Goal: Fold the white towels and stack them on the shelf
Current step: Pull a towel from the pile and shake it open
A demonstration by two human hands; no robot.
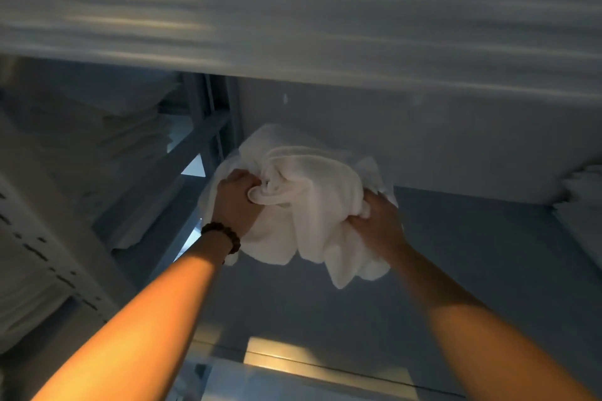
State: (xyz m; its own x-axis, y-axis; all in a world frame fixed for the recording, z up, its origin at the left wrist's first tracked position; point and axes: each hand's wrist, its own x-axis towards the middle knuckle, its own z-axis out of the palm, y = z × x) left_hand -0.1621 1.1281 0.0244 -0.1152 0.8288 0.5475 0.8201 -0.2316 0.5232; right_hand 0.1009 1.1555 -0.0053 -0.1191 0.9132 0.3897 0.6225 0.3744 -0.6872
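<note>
The towel (309, 198) I hold is plain white. The bracelet (224, 234) on my left wrist is a string of dark brown beads. The shelf (472, 254) beneath is flat blue-grey, and its frame (208, 127) is the same colour. The folded stacks (97, 146) to my left are white. The pile above (293, 10) shows blurred grey-white horizontal bands. The white upright (49, 257) carries rows of dark slots.
</note>
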